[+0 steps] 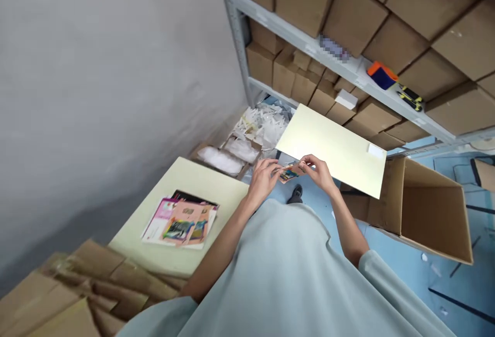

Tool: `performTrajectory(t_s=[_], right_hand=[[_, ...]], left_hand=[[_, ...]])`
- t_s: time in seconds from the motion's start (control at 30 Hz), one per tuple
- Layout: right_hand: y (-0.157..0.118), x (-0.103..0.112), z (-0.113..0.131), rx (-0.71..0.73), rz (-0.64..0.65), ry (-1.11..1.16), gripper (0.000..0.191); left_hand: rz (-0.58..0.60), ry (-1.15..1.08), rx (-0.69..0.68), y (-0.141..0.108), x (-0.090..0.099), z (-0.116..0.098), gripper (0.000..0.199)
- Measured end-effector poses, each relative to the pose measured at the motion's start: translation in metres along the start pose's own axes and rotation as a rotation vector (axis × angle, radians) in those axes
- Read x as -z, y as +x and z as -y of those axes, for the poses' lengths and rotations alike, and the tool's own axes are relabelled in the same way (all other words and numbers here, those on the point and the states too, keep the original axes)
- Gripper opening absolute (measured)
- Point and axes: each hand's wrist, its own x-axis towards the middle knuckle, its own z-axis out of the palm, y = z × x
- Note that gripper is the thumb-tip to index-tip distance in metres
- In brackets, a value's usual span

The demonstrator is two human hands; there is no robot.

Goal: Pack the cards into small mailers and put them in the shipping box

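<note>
Between my two hands, in front of my body, is a small pinkish-orange printed packet (290,173) with a dark and yellow picture. My left hand (264,178) has its fingers closed on the packet's left end. On the right end, the thumb and fingers of my right hand (315,171) pinch the upper edge. To the left, a pale table (228,192) bears a pile of printed booklets and packets; on top lies a similar pinkish packet (181,223).
A pale yellow board (332,148) lies ahead to the right, beside an open cardboard box (433,213). Shelves (278,14) full of cartons stand beyond. White scraps (263,123) fill the corner, and flattened cardboard (85,280) lies at lower left.
</note>
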Motion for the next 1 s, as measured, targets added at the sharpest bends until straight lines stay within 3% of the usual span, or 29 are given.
performTrajectory(t_s=[0.17,0.3,0.4,0.53,0.73,0.83,1.0], right_hand=[[0.005,0.085,-0.061,-0.061,-0.186,0.068,0.033],[-0.004,0.143,-0.120,-0.201,-0.413,0.095,0.041],[-0.022,0.165,-0.158,-0.383,-0.492,0.154,0.054],[-0.036,0.170,-0.185,-0.518,-0.482,0.346,0.071],[-0.034,0.180,-0.183,-0.451,-0.623,0.488,0.066],[-0.045,0.194,-0.168,-0.469,-0.836,0.442,0.060],[-0.076,0.210,-0.126,-0.474,-1.205,0.390,0.062]], left_hand=[[0.142,-0.045,0.023,0.057,-0.082,-0.021,0.025],[0.154,-0.155,0.118,0.098,-0.148,-0.030,0.039],[0.165,-0.337,0.271,0.121,-0.188,-0.041,0.053],[0.265,-0.522,0.481,0.149,-0.221,-0.062,0.065],[0.519,-0.560,0.522,0.197,-0.256,-0.090,0.071],[0.660,-0.523,0.438,0.220,-0.276,-0.111,0.068],[0.946,-0.503,0.264,0.244,-0.306,-0.164,0.062]])
